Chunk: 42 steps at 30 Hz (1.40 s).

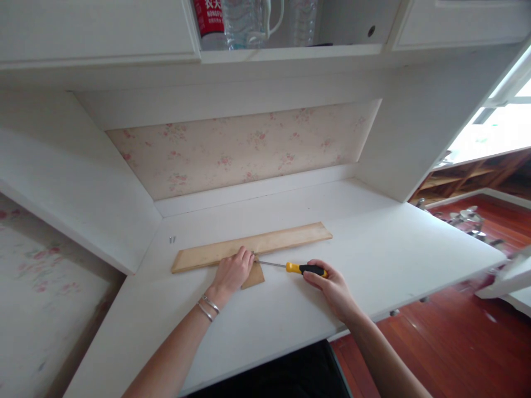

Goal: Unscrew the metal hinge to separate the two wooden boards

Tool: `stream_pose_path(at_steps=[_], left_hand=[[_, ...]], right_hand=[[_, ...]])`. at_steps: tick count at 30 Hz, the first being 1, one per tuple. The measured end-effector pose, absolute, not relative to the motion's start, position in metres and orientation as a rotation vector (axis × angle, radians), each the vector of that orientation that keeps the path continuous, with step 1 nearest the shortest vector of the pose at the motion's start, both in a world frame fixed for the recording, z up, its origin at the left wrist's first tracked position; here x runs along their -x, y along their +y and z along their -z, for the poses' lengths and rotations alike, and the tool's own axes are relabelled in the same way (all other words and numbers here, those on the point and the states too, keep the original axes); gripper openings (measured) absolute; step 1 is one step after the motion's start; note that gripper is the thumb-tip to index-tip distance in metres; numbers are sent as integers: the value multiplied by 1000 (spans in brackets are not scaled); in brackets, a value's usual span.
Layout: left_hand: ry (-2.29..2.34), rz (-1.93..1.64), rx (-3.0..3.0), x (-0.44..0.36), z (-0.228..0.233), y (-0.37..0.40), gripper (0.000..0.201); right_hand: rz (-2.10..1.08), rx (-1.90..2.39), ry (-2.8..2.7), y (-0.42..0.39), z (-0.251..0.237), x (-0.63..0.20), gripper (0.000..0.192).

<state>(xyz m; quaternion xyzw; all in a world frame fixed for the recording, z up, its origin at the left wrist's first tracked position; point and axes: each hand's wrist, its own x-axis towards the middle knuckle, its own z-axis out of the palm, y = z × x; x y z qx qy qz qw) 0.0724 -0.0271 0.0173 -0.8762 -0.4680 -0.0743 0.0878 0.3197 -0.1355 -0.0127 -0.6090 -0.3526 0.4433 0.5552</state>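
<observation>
The pale wooden board (286, 239) is long, the screwdriver (292, 268) yellow and black.

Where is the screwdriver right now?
In the head view, the screwdriver is mostly right of centre, held in the right hand and pointing toward the left hand.

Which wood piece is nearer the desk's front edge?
The short piece, by the left hand; the long board lies farther back.
</observation>
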Motion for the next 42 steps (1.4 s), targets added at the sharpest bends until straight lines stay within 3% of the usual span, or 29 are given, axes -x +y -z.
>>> stream_pose_path(at_steps=[23,30,35,42], left_hand=[[-1904,245,2432,-86,-27,-26,67],[-1427,342,2762,-64,-37,-28,31],[-1346,156,2821,-63,-35,-26,34],[-1326,222,2757,-69,-33,-24,31]], right_hand=[[-1023,1464,-871,-136,15,-320,39],[-991,1431,-835,-134,22,-320,40],[-1003,1419,-817,-134,22,-320,42],[-993,1440,-844,-135,19,-319,39]])
